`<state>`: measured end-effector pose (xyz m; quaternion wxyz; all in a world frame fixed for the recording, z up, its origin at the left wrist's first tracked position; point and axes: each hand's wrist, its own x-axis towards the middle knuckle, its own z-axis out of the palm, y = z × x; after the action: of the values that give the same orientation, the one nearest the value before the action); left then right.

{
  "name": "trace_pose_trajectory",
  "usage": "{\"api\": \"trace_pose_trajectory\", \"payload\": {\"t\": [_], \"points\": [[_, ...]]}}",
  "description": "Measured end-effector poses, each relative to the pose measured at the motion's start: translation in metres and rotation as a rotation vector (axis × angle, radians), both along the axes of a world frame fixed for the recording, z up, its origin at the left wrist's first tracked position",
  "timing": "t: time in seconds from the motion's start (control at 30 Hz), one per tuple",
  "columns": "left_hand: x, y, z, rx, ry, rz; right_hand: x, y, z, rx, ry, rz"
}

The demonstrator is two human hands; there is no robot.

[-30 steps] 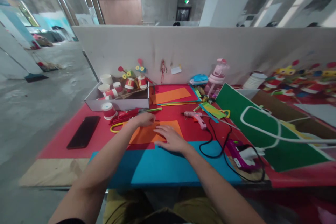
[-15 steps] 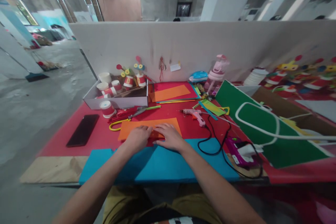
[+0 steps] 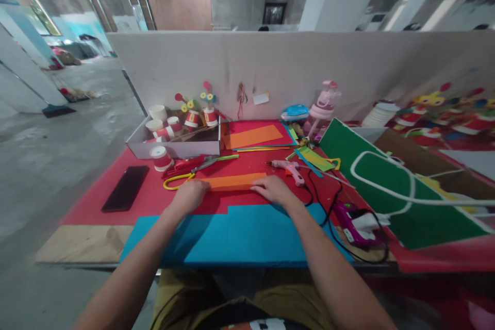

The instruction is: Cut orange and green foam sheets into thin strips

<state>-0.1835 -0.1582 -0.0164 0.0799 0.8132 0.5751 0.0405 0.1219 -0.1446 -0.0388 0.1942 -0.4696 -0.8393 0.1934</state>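
We see the left hand [image 3: 191,196] and right hand [image 3: 273,188] gripping opposite ends of orange paper [image 3: 232,182], apparently folded, left of the pink glue gun [image 3: 292,169].

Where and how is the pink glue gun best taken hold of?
Probably by the handle, with the right hand coming from the near right: the glue gun lies flat, that handle slants nearward, and the nozzle points left, away from the approach.
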Motion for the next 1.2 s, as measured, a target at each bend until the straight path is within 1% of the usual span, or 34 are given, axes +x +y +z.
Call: {"api": "trace_pose_trajectory", "payload": {"t": [0.07, 0.13, 0.17, 0.23, 0.3, 0.37, 0.4, 0.5, 0.57, 0.63, 0.77, 0.9, 1.07, 1.13, 1.2], "points": [[-0.024, 0.012, 0.003, -0.036, -0.066, 0.038, 0.011, 0.006, -0.003, -0.069, 0.118, -0.067], [-0.045, 0.021, 0.004, -0.125, -0.208, 0.055, 0.019, 0.009, -0.008, -0.113, 0.278, -0.128], [-0.053, 0.023, 0.003, -0.178, -0.294, 0.056, 0.022, 0.009, -0.01, -0.127, 0.343, -0.141], [-0.064, 0.023, -0.001, -0.269, -0.448, 0.021, 0.026, 0.006, -0.014, -0.154, 0.4, -0.113], [-0.07, 0.019, -0.007, -0.317, -0.56, -0.051, 0.028, 0.003, -0.016, -0.177, 0.404, -0.066], [-0.072, 0.014, -0.012, -0.333, -0.632, -0.078, 0.028, 0.0, -0.016, -0.182, 0.414, -0.062], [-0.072, 0.011, -0.013, -0.34, -0.655, -0.055, 0.028, -0.001, -0.015, -0.176, 0.418, -0.072], [-0.069, 0.004, -0.013, -0.36, -0.685, 0.083, 0.027, -0.002, -0.013, -0.126, 0.365, -0.133], [-0.063, 0.002, -0.01, -0.347, -0.658, 0.15, 0.026, -0.003, -0.011, -0.101, 0.284, -0.186], [-0.056, 0.002, -0.005, -0.272, -0.562, 0.174, 0.024, -0.003, -0.008, -0.105, 0.188, -0.239], [-0.043, 0.004, -0.002, -0.043, -0.251, 0.104, 0.02, -0.003, -0.003, -0.118, -0.018, -0.33], [-0.036, 0.004, -0.005, 0.061, -0.033, 0.081, 0.016, -0.002, 0.001, -0.11, -0.149, -0.413], [-0.03, 0.002, -0.011, 0.114, 0.095, 0.093, 0.013, -0.004, 0.003, -0.115, -0.23, -0.439], [-0.031, 0.002, -0.012, 0.118, 0.108, 0.091, 0.013, -0.006, 0.003, -0.125, -0.247, -0.423], [-0.033, 0.002, -0.014, 0.101, 0.096, 0.06, 0.014, -0.006, 0.003, -0.13, -0.245, -0.393]]}}
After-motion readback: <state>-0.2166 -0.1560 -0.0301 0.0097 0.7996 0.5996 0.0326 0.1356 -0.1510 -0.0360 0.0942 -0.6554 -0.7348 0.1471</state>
